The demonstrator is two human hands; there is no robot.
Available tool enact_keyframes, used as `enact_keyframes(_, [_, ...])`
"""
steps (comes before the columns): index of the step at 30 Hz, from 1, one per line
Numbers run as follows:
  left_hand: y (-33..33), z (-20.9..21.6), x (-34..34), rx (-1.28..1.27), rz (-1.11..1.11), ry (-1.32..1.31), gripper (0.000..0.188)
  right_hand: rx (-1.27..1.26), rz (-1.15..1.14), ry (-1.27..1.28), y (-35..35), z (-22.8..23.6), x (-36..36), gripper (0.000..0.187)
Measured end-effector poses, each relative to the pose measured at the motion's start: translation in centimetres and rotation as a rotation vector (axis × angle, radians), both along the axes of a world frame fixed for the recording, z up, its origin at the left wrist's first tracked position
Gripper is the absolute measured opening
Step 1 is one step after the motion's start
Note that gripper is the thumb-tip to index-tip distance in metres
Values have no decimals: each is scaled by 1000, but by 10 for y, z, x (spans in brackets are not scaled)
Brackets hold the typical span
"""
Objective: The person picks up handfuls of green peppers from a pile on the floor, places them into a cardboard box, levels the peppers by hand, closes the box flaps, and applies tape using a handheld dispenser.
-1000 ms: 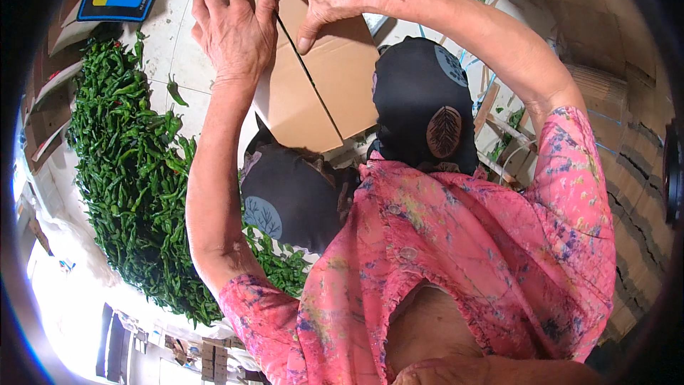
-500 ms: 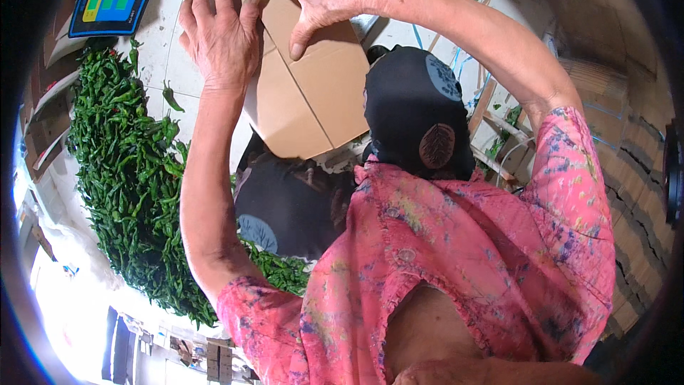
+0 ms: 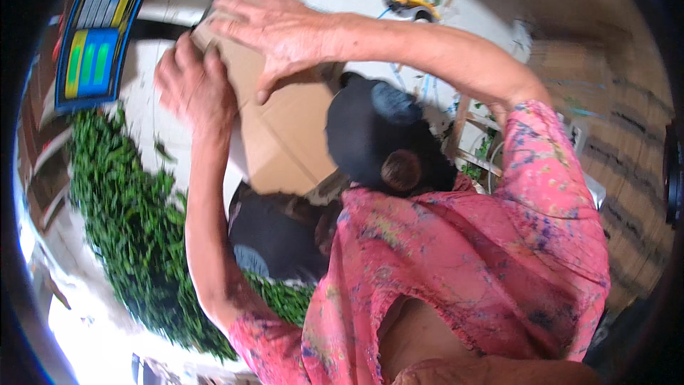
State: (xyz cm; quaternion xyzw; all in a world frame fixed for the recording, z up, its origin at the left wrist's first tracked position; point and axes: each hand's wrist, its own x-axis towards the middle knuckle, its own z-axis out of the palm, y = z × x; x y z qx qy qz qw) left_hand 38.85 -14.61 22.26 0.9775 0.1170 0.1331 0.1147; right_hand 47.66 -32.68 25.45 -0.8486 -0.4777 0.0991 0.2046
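A brown cardboard box with its top flaps folded down stands between my knees and the far side. My right hand lies over the far part of its top, with fingers spread and thumb stretched toward me. At the box's left far edge is my left hand, its fingers extended and slightly bent, thumb apart from them. Neither hand grasps anything that I can see. Motion blur softens both hands, and the right fingertips' exact contact with the cardboard is unclear.
A large heap of green chili peppers spreads along the left. Beyond it stands a blue-and-yellow display panel with green readouts. A yellow and black tool lies on the pale floor at the far right. Stacked flat cardboard is at right.
The whole view has shifted, with box and hands appearing farther left and mostly lower. The right hand has moved closer to the box's far end; more of the display panel shows.
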Motion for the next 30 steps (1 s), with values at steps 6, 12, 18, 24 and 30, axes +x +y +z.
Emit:
enact_keyframes(6, [-16,12,6,41,-13,3,49,61,-509,99,-156,-56,97,67])
enact_keyframes(12, [-10,7,4,48,-76,-6,47,-415,-981,235,-339,-196,59,67])
enact_keyframes(18, [1,6,-1,-18,-55,19,47,-731,-1078,276,-316,-214,29,53])
enact_keyframes(24, [1,6,8,-76,-98,46,52,-451,-1173,369,-330,-225,-8,47])
enact_keyframes(30, [-22,97,12,-33,-258,-10,65,193,-1245,589,-280,-132,4,57])
